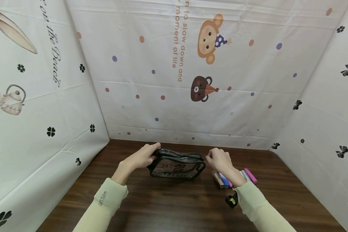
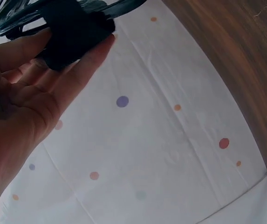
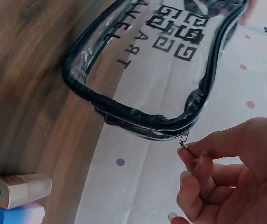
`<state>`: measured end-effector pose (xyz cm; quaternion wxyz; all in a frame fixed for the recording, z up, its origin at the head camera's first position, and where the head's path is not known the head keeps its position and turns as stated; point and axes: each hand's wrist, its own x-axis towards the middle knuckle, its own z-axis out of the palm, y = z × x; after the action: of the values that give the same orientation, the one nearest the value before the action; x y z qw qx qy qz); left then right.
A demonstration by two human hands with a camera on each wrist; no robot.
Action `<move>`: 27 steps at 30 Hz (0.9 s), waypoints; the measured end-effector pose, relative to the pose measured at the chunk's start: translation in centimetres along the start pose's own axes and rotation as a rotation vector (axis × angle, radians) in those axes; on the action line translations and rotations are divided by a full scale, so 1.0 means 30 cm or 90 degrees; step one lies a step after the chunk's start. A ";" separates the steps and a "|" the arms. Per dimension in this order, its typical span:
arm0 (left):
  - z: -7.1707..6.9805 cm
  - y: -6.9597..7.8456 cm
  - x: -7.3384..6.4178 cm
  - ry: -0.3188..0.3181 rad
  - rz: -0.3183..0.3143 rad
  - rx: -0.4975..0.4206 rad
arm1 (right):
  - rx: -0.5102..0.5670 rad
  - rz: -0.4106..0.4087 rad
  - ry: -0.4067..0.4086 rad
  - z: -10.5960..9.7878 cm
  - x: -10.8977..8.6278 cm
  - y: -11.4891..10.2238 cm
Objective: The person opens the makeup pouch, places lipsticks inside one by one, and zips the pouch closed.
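Observation:
A clear pouch (image 1: 174, 167) with black trim and dark lettering stands on the table between both hands. My left hand (image 1: 143, 156) grips its left end; in the left wrist view the thumb and fingers (image 2: 84, 70) hold a black tab (image 2: 72, 37) there. At the opposite end my right hand (image 1: 220, 159) pinches a small metal zipper pull (image 3: 184, 140) between thumb and forefinger, as the right wrist view shows. Through the clear side of the pouch I see the table and the cloth behind it.
Several slim cosmetic tubes lie right of the pouch, partly behind my right forearm: a beige bottle (image 1: 217, 179), a blue tube (image 1: 224, 181) and a pink tube (image 1: 250, 176) among them. The brown wooden table (image 1: 162, 206) is bordered by printed white cloth walls (image 1: 162, 109).

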<state>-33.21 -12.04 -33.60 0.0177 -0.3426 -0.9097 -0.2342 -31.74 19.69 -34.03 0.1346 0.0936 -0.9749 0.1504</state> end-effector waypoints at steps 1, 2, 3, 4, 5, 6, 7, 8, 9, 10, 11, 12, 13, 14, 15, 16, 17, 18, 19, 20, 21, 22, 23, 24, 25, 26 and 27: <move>0.000 0.000 0.000 -0.003 -0.011 0.005 | 0.005 -0.003 0.004 0.000 0.000 -0.001; 0.000 -0.001 -0.001 -0.006 -0.023 0.012 | 0.010 -0.007 0.010 -0.001 -0.001 -0.002; -0.001 0.001 -0.001 -0.008 -0.036 0.020 | 0.014 -0.009 0.015 -0.002 0.000 -0.005; -0.002 0.005 0.000 -0.010 -0.047 0.029 | 0.018 -0.012 0.020 -0.005 0.001 -0.007; -0.004 0.010 0.004 -0.014 -0.055 0.036 | 0.026 -0.011 0.022 -0.009 0.001 -0.010; -0.004 0.018 0.009 -0.017 -0.059 0.042 | 0.032 -0.011 0.024 -0.013 0.001 -0.013; -0.002 0.026 0.018 -0.023 -0.063 0.045 | 0.038 -0.012 0.024 -0.016 0.001 -0.015; 0.004 0.035 0.029 -0.028 -0.060 0.049 | 0.042 -0.012 0.025 -0.020 0.002 -0.018; 0.010 0.048 0.042 -0.034 -0.058 0.047 | 0.046 -0.015 0.026 -0.024 0.002 -0.022; 0.021 0.061 0.057 -0.040 -0.054 0.044 | 0.051 -0.016 0.027 -0.026 0.001 -0.025; 0.034 0.074 0.072 -0.049 -0.050 0.040 | 0.059 -0.019 0.027 -0.026 0.000 -0.029; 0.048 0.087 0.088 -0.056 -0.047 0.041 | 0.062 -0.022 0.028 -0.025 -0.001 -0.034; 0.063 0.098 0.103 -0.063 -0.042 0.046 | 0.067 -0.022 0.027 -0.023 -0.003 -0.039; 0.077 0.109 0.117 -0.068 -0.036 0.051 | 0.075 -0.022 0.025 -0.020 -0.006 -0.045; 0.089 0.119 0.130 -0.072 -0.033 0.056 | 0.085 -0.023 0.023 -0.017 -0.009 -0.050; 0.101 0.127 0.141 -0.075 -0.028 0.061 | 0.097 -0.023 0.019 -0.013 -0.012 -0.055; 0.111 0.133 0.151 -0.076 -0.025 0.067 | 0.106 -0.023 0.014 -0.011 -0.015 -0.060; 0.119 0.138 0.159 -0.076 -0.021 0.072 | 0.114 -0.023 0.009 -0.009 -0.017 -0.063; 0.126 0.140 0.166 -0.074 -0.019 0.073 | 0.121 -0.024 0.005 -0.008 -0.019 -0.065; 0.131 0.140 0.170 -0.074 -0.020 0.072 | 0.126 -0.027 0.003 -0.008 -0.020 -0.065; 0.136 0.139 0.171 -0.072 -0.022 0.072 | 0.129 -0.031 0.001 -0.009 -0.020 -0.065; 0.140 0.137 0.172 -0.068 -0.023 0.068 | 0.133 -0.032 -0.001 -0.010 -0.021 -0.065; 0.142 0.133 0.171 -0.064 -0.022 0.067 | 0.135 -0.034 -0.005 -0.011 -0.021 -0.064; 0.143 0.130 0.170 -0.060 -0.022 0.065 | 0.137 -0.035 -0.012 -0.012 -0.021 -0.061; 0.145 0.126 0.168 -0.055 -0.020 0.065 | 0.137 -0.036 -0.017 -0.014 -0.021 -0.058; 0.145 0.123 0.166 -0.050 -0.016 0.066 | 0.136 -0.035 -0.022 -0.015 -0.020 -0.056; 0.145 0.121 0.165 -0.043 -0.012 0.066 | 0.135 -0.035 -0.028 -0.015 -0.020 -0.052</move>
<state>-34.14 -4.70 -35.00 0.0021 -0.3403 -0.9238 -0.1753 -30.71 18.45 -33.37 0.1067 0.1373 -0.9533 0.2470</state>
